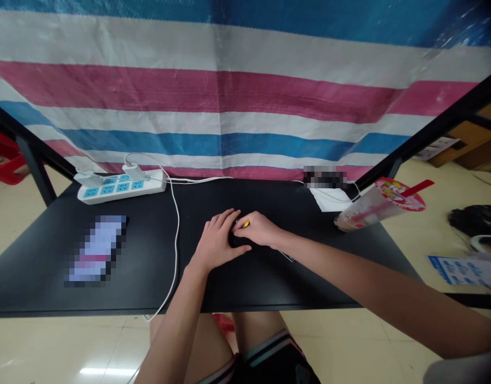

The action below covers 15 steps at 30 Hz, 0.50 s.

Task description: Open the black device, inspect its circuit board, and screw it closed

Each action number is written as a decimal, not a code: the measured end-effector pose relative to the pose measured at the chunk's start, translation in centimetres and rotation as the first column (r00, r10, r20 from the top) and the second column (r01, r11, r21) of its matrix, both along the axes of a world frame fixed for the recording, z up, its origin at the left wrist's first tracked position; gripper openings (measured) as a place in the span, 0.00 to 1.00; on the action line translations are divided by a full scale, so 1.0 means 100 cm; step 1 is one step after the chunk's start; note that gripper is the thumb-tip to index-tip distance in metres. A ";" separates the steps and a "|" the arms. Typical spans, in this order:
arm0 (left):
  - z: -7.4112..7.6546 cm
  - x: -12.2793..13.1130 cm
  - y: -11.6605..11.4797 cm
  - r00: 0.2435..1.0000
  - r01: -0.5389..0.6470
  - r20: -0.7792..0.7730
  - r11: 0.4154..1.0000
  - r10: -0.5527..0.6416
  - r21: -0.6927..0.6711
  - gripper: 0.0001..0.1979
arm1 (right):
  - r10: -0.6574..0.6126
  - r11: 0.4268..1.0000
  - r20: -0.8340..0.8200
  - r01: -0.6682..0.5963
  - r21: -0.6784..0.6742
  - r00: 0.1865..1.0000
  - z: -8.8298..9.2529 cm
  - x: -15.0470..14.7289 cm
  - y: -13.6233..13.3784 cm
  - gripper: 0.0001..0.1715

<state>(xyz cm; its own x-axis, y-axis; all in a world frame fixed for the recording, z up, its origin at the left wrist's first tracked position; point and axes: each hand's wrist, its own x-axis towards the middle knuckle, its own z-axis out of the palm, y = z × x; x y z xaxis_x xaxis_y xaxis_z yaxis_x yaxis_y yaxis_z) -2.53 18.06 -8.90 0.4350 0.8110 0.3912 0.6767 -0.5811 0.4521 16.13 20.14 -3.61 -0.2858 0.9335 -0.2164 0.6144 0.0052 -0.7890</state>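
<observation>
My left hand (218, 238) lies palm down on the black table (141, 290), its thumb spread away from the fingers. Close against its fingertips, my right hand (258, 229) is closed in a pinch around a small tool with a yellow end (246, 224). Most of that tool is covered by my fingers, so I cannot tell its exact kind. Between the two hands the surface is dark, and I cannot make out whether a dark object lies there. A thin pale item (287, 257) shows partly from under my right wrist.
A white power strip (151, 186) with plugs stands back left, its white cable (177, 234) running to the front edge. A phone (97, 248), blurred out, lies left. At right are a lidded drink cup (361, 210) with red straw and white paper (329, 200). Striped sheeting (229, 96) hangs behind.
</observation>
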 end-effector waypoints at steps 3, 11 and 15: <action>0.000 0.000 0.000 1.000 -0.002 -0.008 1.000 0.002 0.000 0.49 | 0.004 1.000 0.036 -0.005 0.016 0.999 0.003 -0.002 0.000 0.08; -0.001 0.000 0.000 1.000 0.001 -0.023 1.000 -0.001 0.011 0.48 | -0.025 0.999 0.122 0.021 0.031 0.992 0.009 -0.006 0.000 0.10; -0.001 0.000 0.001 1.000 0.005 -0.025 1.000 -0.005 0.019 0.47 | -0.025 0.999 0.134 0.020 0.036 0.991 0.008 -0.005 0.001 0.10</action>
<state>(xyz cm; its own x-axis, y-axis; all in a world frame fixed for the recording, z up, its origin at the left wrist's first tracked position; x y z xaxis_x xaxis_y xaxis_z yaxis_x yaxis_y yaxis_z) -2.55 18.17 -9.04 0.4490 0.8011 0.3958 0.6846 -0.5931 0.4238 15.58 20.21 -2.84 -0.2354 0.9470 -0.2186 0.7150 0.0164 -0.6989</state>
